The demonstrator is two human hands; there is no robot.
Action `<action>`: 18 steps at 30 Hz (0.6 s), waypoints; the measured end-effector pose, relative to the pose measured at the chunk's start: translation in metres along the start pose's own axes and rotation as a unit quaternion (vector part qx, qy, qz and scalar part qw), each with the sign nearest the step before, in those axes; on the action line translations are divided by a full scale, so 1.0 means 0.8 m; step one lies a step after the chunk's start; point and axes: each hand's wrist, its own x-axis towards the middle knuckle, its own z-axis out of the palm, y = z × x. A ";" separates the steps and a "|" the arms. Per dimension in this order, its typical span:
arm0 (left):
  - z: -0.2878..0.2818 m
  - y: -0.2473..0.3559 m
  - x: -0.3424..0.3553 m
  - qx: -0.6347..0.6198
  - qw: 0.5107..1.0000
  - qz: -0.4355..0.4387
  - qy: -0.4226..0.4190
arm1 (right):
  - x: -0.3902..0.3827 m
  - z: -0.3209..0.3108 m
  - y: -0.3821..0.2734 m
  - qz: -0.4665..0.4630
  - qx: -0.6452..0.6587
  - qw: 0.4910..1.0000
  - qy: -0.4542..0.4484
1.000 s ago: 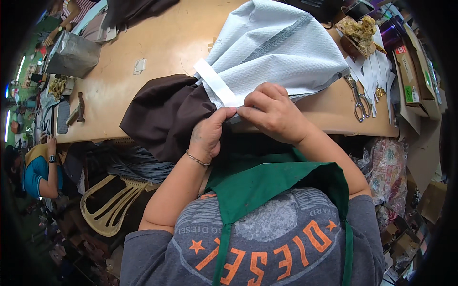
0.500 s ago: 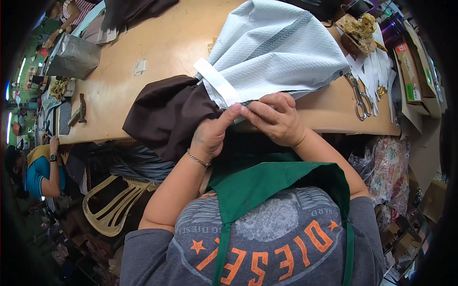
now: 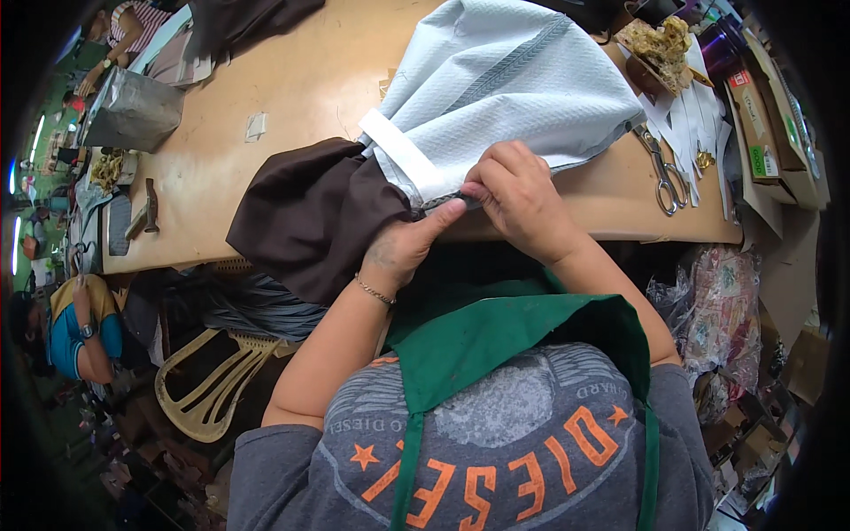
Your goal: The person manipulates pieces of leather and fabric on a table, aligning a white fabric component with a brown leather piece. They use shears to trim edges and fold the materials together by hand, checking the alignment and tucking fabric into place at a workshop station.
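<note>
At the worktop's (image 3: 204,199) near edge, left hand (image 3: 403,248) and right hand (image 3: 524,199) pinch the cloth (image 3: 505,106), the right shifted farther in.

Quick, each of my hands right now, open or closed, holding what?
Left hand: closed, holding the cloth.
Right hand: closed, pinching the cloth's near edge.

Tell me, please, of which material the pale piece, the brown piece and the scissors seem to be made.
Pale piece: perhaps fabric or coated sheet, matte; its fine surface texture and soft folds suggest this.
Brown piece: probably thin cloth or lining, smooth and dull, judging by its loose creases.
Scissors: apparently metal, polished, from their silvery shine.
</note>
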 end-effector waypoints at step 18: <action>0.002 -0.001 -0.022 -0.176 0.979 -0.083 0.054 | -0.016 -0.008 0.020 -0.066 -0.059 0.996 0.012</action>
